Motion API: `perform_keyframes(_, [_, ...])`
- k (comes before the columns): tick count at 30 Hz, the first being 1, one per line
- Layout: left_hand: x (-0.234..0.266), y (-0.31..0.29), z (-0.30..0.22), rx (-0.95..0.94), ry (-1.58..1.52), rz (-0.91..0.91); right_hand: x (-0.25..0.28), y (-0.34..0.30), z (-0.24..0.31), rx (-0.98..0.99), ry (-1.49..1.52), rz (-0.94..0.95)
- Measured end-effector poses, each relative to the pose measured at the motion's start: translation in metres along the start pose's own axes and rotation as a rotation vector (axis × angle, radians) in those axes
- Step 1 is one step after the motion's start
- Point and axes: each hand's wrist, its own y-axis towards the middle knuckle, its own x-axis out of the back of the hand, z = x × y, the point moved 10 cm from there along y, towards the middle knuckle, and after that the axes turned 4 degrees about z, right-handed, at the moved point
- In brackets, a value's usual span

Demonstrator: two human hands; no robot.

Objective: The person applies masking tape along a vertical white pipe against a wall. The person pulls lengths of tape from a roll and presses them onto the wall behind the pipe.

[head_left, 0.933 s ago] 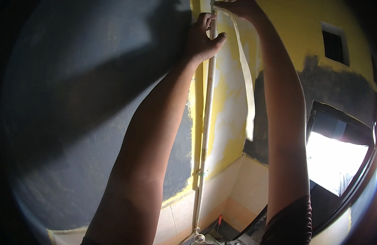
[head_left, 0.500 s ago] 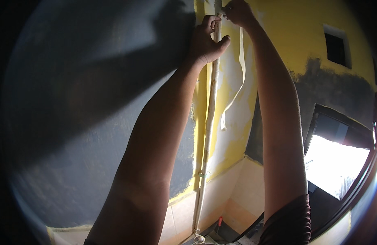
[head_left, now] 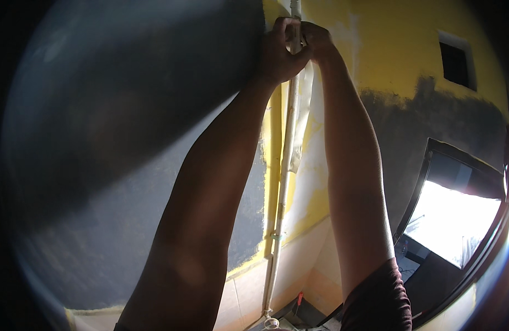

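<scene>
A pale, paint-marked pipe (head_left: 287, 138) runs up the wall near its corner, leaning slightly in this view. Near its top my left hand (head_left: 282, 55) is closed, its fingers curled round the pipe and its thumb toward my right hand. Just right of the pipe, at the same height, my right hand (head_left: 318, 43) is closed, its fingertips partly hidden behind the pipe and the left hand. A long whitish strip of tape (head_left: 304, 113) hangs from under the right hand, close along the pipe's right side. Its upper end is hidden by my hands.
A dark grey wall (head_left: 199, 193) with a yellow border stands left, under a large shadow. Yellow and grey wall (head_left: 392, 55) lies right, with a small square opening (head_left: 458, 63) and a bright framed opening (head_left: 453, 220). Pale tiles (head_left: 246, 289) line the bottom; a red object (head_left: 300, 298) stands below.
My right hand has come down and left, from near the pipe's top to beside my left hand. The tape strip now hangs nearer the pipe. My left hand stays nearly in place.
</scene>
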Motion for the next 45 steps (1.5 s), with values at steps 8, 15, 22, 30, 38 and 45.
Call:
perform_keyframes(8, [0.007,-0.006,0.0,0.039,0.017,-0.031,-0.007,-0.019,0.082,0.267,-0.788,-0.184])
perform_keyframes(15, [0.007,-0.005,-0.002,-0.031,-0.053,-0.014,-0.041,-0.021,0.045,-0.102,-0.081,0.022])
perform_keyframes(22, [0.01,-0.004,-0.001,0.029,-0.181,-0.109,-0.076,-0.028,0.039,-0.209,0.224,0.367])
perform_keyframes(30, [0.015,-0.007,-0.023,-0.058,-0.027,-0.21,-0.072,-0.007,0.021,-0.315,0.007,0.262])
perform_keyframes(38, [0.015,-0.008,-0.023,-0.02,-0.182,-0.227,-0.044,-0.026,0.084,-0.159,-0.829,0.081])
perform_keyframes(45, [0.015,-0.006,-0.022,0.084,-0.112,-0.216,-0.047,-0.024,0.131,-0.115,-1.105,0.147])
